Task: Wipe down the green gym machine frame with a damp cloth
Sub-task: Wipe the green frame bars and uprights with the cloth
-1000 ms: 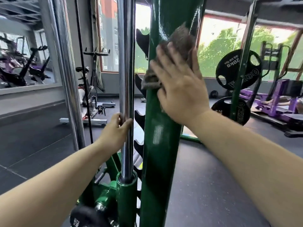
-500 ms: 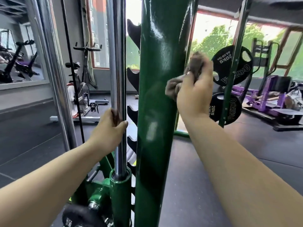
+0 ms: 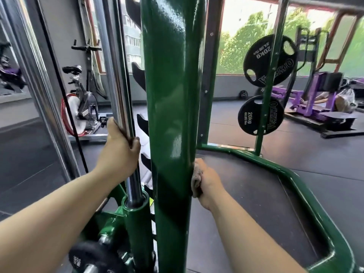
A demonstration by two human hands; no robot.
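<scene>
In the head view, the wipe is under way on the green upright (image 3: pixel 173 115), the thick glossy post of the machine frame that runs top to bottom through the middle of the picture. The right hand (image 3: pixel 209 184) is low on the post's right edge. Its fingers are curled round a bunched grey-brown cloth (image 3: pixel 197 181) and press it against the paint. The cloth sits between those fingers and the post, touching both. Most of it is tucked under the hand, so we cannot tell how much reaches the far face. The left hand (image 3: pixel 118 152) is wrapped about the chrome rod (image 3: pixel 118 75) just beside the upright, its fingers (image 3: pixel 135 144) closed round the rod and holding nothing else. We take this as a brace for balance.

We judge the step in hand to be a stroke along the right side of the upright, near its lower part. Below the cloth a stretch of post runs on out of the picture, and the green base rail (image 3: pixel 295 178) curving off to the right has no cloth near it. As we read it, the next move calls for firm pressure carried down to the foot of the post. After that the cloth would shift to the base rail or to the green sleeve (image 3: pixel 136 219) at the rod's foot. Two black weight plates (image 3: pixel 262 64) hang well apart to the right.
</scene>
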